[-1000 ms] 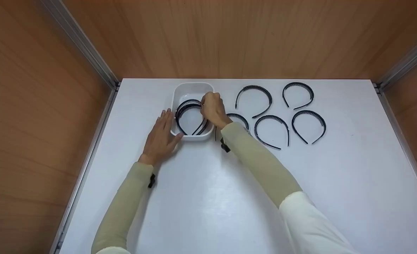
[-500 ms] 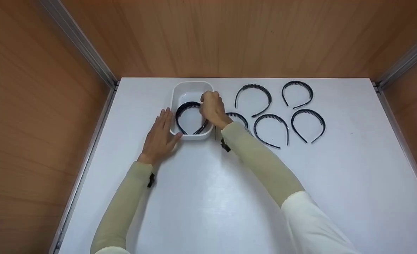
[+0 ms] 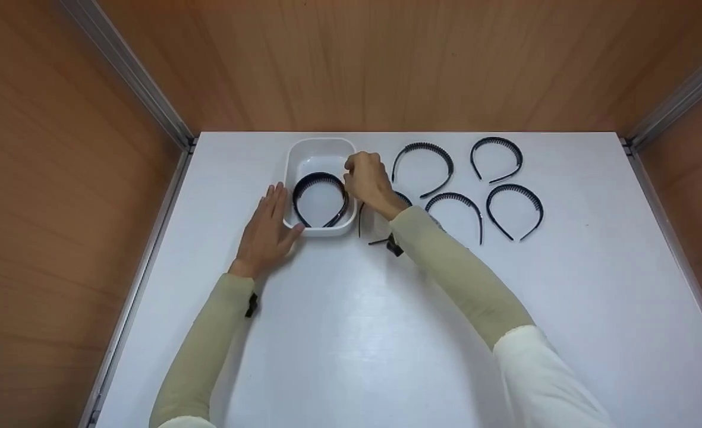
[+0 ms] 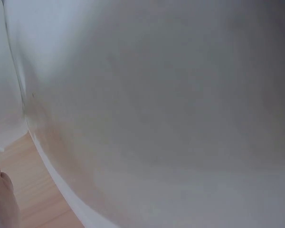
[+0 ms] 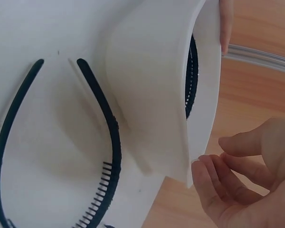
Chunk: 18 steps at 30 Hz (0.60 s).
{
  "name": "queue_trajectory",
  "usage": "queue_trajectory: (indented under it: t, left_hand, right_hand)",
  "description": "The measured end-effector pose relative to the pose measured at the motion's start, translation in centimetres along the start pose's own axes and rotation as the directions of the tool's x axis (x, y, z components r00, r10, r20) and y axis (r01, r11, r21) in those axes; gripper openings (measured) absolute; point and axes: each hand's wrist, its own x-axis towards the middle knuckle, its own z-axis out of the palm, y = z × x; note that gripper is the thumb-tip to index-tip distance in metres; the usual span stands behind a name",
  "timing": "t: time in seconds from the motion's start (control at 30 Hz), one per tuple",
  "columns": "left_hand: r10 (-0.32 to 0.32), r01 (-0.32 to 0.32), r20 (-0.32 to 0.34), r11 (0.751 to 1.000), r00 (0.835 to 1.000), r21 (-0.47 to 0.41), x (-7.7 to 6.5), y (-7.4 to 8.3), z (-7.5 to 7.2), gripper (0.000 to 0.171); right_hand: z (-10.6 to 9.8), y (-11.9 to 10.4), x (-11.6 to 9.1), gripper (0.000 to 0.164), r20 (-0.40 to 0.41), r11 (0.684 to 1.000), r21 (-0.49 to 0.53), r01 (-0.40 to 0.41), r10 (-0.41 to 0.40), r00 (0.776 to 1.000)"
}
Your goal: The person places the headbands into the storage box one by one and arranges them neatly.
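Note:
Black toothed headbands (image 3: 301, 193) lie stacked together inside a white plastic tub (image 3: 323, 232) at the back left of the table. Along the tub's left side rests my left hand (image 3: 261, 232), fingers straight and thumb at the near corner. My right hand (image 3: 370, 181) is above the tub's right rim, its fingers loosely bent. In the right wrist view this hand (image 5: 247, 175) holds nothing, and thumb and fingertips are apart. Below it on the table lies another headband (image 5: 111, 137), partly hidden by the right arm in the head view.
Right of the tub several more headbands lie on the white table (image 3: 339, 333), among them a back one (image 3: 449, 157) and a right one (image 3: 541, 208). Wooden panels (image 3: 351, 65) border the table at the back and sides.
The headbands in the tub have settled into one closer stack. My right hand has let go of them and shifted slightly right. The left hand has kept its place.

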Motion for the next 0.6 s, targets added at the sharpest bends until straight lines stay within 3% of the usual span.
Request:
queue_trajectory:
  t: [0.3,0.6]
  left_hand:
    - [0.037,-0.038,-0.05,0.999,0.998,-0.003,-0.1,-0.3,0.2,0.088]
    - [0.024,-0.025,-0.037,1.0,0.999,-0.02,-0.2,-0.3,0.1,0.087]
  right_hand:
    - [-1.9,1.4,-1.3,0.028,0.009,0.998,-0.018,0.056,-0.055,0.998]
    - [-4.1,1.9,-2.8,0.03,-0.002,0.995,-0.005,0.102,-0.102,0.995]
